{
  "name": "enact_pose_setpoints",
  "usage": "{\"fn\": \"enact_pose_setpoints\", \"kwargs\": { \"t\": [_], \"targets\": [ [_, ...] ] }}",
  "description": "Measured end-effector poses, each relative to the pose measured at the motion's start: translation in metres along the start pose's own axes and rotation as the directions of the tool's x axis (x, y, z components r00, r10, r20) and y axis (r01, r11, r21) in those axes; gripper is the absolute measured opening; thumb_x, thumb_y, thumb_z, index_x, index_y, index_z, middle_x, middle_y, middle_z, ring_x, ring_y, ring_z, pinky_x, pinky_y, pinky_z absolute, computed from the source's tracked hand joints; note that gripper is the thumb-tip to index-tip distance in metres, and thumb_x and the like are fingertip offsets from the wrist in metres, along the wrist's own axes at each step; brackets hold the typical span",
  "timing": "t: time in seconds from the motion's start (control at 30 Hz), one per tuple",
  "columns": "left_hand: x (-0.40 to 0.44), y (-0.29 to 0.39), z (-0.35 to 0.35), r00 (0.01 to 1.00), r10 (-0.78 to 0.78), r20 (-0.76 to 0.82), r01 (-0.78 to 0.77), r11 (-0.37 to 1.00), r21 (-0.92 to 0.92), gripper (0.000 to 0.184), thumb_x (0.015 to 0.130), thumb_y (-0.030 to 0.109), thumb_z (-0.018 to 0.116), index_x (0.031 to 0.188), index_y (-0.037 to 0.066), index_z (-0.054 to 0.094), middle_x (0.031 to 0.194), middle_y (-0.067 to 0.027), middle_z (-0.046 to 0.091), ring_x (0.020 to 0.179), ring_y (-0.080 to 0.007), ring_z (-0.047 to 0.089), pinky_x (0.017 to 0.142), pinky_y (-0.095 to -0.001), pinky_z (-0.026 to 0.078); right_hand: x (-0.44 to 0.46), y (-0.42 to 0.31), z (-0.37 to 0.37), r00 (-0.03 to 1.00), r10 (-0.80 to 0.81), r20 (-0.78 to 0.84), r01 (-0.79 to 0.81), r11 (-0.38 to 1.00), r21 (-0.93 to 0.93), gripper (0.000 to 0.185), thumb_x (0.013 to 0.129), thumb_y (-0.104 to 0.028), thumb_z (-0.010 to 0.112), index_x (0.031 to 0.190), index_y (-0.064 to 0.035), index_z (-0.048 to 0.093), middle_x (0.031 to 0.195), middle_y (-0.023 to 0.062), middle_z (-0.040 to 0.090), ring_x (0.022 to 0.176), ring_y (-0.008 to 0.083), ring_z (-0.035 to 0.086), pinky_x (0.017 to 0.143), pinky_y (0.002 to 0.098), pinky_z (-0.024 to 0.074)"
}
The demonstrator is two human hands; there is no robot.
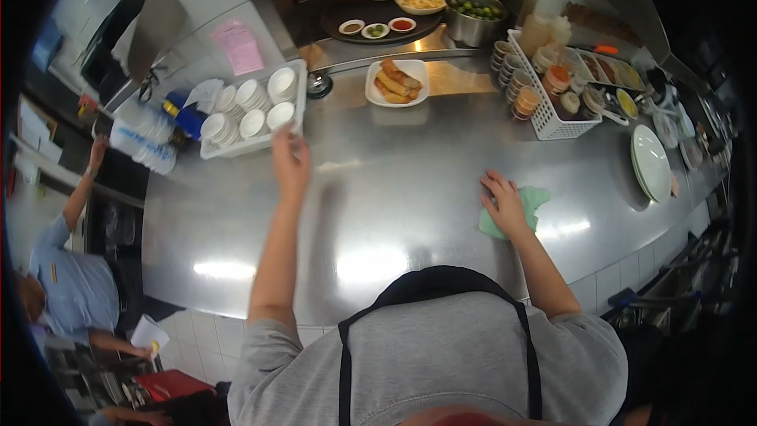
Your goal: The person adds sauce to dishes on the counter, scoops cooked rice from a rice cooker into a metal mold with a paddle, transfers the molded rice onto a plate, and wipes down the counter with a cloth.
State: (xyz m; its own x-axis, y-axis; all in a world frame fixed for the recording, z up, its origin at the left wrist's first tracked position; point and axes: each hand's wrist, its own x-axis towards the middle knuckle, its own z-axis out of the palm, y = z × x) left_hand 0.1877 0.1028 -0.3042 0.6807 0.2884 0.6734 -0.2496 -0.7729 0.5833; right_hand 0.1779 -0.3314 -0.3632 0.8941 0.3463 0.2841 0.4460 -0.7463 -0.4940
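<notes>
My left hand [292,164] reaches to the front right corner of a white plastic basket [251,144], its slightly blurred fingers loosely apart. The fingertips overlap the near edge of a small white sauce cup [281,115]; whether they touch it I cannot tell. More stacks of such cups fill the basket. On the right, my right hand [505,203] lies palm down with its fingers spread, partly over a green cloth [535,202] on the steel counter [378,213]. Beyond both hands, a white dish [397,99] holds fried rolls.
A black tray [335,30] with sauce cups and food bowls stands beyond the counter, near a co-worker's hands. A pot of green fruit [475,24], a white condiment basket [556,122] and stacked plates [648,164] are rightward. A person in blue [79,288] stands left.
</notes>
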Motion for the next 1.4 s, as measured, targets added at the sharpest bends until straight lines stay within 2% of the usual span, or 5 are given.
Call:
{"fn": "enact_pose_setpoints", "kwargs": {
  "t": [0.5, 0.63, 0.7, 0.93, 1.4],
  "targets": [
    [0.14, -0.137, 0.056, 0.949, -0.135, 0.285, -0.195, 0.46, 0.866, 0.016, 0.082, 0.023, 0.055, 0.097, 0.018, 0.059, 0.098, -0.0041, 0.059, 0.098, -0.0248, 0.056, 0.083, -0.06, 0.037, -0.039, 0.012, -0.025, 0.951, 0.169, -0.259, -0.196, 0.977, -0.082, 0.01, 0.079, -0.015, 0.058, 0.087, -0.01, 0.053, 0.101, 0.0029, 0.052, 0.098, 0.0213, 0.049, 0.083, 0.0365, 0.0382],
    [0.154, -0.09, 0.045, 0.95, -0.219, 0.223, -0.033, 0.641, 0.767, 0.018, 0.084, 0.022, 0.056, 0.098, 0.012, 0.059, 0.092, -0.0057, 0.059, 0.091, -0.0212, 0.058, 0.085, -0.0479, 0.041, -0.037, 0.012, -0.023, 0.941, 0.19, -0.28, -0.218, 0.973, -0.074, 0.009, 0.079, -0.013, 0.057, 0.086, -0.0101, 0.053, 0.098, 0.0015, 0.052, 0.096, 0.0202, 0.049, 0.08, 0.036, 0.0385],
    [0.169, -0.104, 0.038, 0.926, -0.09, 0.366, 0.097, 0.995, 0.0, 0.02, 0.085, 0.02, 0.058, 0.098, 0.004, 0.059, 0.086, -0.0074, 0.06, 0.082, -0.0156, 0.057, 0.08, -0.0319, 0.043, -0.036, 0.012, -0.024, 0.939, 0.179, -0.292, -0.208, 0.975, -0.073, 0.008, 0.079, -0.013, 0.057, 0.085, -0.0099, 0.053, 0.096, 0.0012, 0.052, 0.094, 0.0206, 0.05, 0.079, 0.0353, 0.0387],
    [0.065, -0.009, 0.039, 0.408, -0.081, 0.909, -0.06, 0.991, 0.116, 0.024, 0.073, 0.017, 0.066, 0.093, 0.005, 0.06, 0.074, -0.0083, 0.06, 0.073, -0.0192, 0.059, 0.067, -0.0329, 0.045, -0.033, 0.006, -0.024, 0.926, 0.209, -0.315, -0.243, 0.967, -0.073, 0.01, 0.077, -0.012, 0.059, 0.084, -0.0086, 0.054, 0.095, 0.0052, 0.054, 0.092, 0.0247, 0.052, 0.079, 0.0365, 0.0394],
    [-0.057, 0.082, 0.041, 0.802, 0.155, 0.577, -0.319, 0.928, 0.194, 0.047, 0.07, 0.013, 0.065, 0.114, 0.009, 0.049, 0.122, -0.0116, 0.044, 0.107, -0.0313, 0.044, 0.089, -0.0444, 0.036, -0.126, -0.018, -0.051, 0.868, 0.412, -0.276, -0.476, 0.848, -0.232, 0.038, 0.081, -0.027, 0.058, 0.117, -0.0164, 0.051, 0.137, 0.0097, 0.033, 0.129, 0.032, 0.027, 0.103, 0.0584, 0.0152]
  ]
}}
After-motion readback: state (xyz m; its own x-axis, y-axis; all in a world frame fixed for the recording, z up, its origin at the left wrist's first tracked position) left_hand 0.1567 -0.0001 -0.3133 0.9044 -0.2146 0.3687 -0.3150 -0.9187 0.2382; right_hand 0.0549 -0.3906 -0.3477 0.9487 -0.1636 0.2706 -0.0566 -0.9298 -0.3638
